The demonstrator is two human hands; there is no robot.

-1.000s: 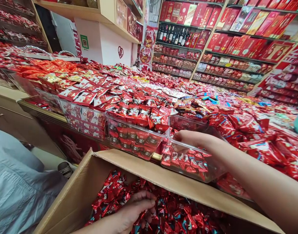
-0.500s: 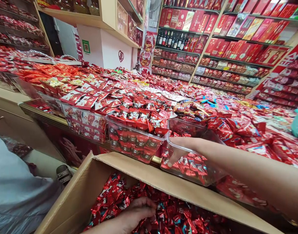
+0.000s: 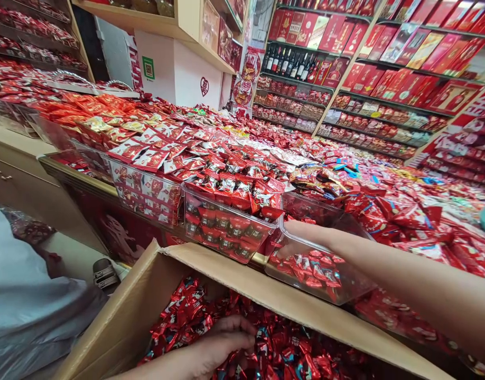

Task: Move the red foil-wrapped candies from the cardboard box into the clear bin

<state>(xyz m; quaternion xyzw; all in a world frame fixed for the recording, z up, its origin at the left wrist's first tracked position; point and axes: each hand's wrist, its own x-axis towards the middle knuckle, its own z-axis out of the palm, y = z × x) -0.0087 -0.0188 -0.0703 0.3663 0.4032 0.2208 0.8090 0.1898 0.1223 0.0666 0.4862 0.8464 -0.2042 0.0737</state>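
My left hand (image 3: 221, 345) is down inside an open cardboard box (image 3: 242, 279), its fingers curled round a bunch of red-wrapped candies (image 3: 290, 351) that fill the box. My right hand (image 3: 306, 235) reaches into a clear plastic bin (image 3: 345, 287) at the counter's front edge, fingers stretched out flat over the thin layer of the same red candies in it. Nothing shows in the right hand.
A fuller clear bin (image 3: 226, 232) of red packets stands just left of the right hand, another (image 3: 143, 190) beyond it. The counter is heaped with red sweets. Shelves of red boxes and bottles (image 3: 290, 58) line the back wall. A grey garment (image 3: 24, 306) sits at lower left.
The right hand has slid a little further into the clear bin with its fingers flattening. The left hand has dug slightly deeper into the candies. The view shifted a little.
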